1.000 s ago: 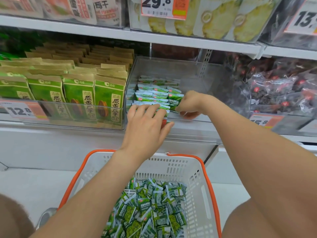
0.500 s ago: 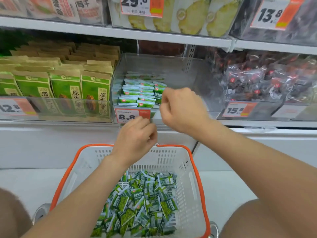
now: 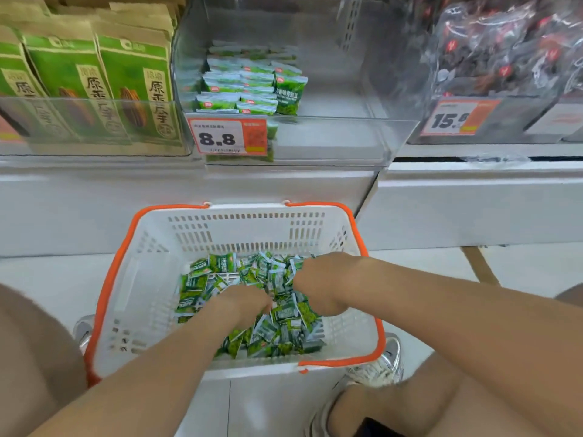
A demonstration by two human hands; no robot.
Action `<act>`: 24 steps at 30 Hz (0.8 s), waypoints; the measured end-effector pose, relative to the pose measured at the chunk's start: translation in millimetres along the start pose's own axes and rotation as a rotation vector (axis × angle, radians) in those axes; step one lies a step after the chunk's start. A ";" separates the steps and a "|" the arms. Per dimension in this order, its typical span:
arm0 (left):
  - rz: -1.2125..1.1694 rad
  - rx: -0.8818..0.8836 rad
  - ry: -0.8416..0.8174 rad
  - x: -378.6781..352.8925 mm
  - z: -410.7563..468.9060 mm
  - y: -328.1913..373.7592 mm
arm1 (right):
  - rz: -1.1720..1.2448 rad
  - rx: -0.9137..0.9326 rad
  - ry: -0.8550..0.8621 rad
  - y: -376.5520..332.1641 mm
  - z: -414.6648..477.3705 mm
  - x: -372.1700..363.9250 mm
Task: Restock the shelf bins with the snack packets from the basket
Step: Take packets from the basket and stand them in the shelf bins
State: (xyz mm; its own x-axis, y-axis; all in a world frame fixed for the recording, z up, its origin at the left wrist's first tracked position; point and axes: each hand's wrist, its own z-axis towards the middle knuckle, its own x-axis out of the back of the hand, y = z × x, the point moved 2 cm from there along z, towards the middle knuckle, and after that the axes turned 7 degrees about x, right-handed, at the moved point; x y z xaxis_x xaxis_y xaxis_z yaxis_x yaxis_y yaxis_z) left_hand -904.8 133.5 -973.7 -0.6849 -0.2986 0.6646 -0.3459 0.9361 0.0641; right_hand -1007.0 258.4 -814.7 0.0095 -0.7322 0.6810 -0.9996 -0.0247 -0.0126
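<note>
Both left hand [image 3: 244, 305] and right hand [image 3: 318, 280] bury curled fingers among snack packets [image 3: 284, 329] in the basket [image 3: 246, 214], grip unseen; next, lift handfuls into the bin [image 3: 331, 135].

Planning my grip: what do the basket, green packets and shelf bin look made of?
Basket: white moulded plastic, slotted walls, orange rim. Green packets: glossy crinkled film, probably plastic. Shelf bin: clear rigid plastic, perhaps acrylic; contents show through walls.
</note>
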 end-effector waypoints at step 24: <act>-0.915 -0.013 0.400 16.7 8.7 -38.6 | -0.015 -0.016 0.084 -2.4 17.0 41.8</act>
State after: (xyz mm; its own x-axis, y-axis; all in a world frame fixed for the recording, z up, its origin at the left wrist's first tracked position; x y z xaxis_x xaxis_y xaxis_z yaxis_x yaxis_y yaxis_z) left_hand -908.5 90.8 -971.6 0.1090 -0.8234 0.5569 -0.6241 0.3794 0.6831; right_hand -1003.7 216.3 -798.7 0.0225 -0.6718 0.7404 -0.9997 -0.0237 0.0088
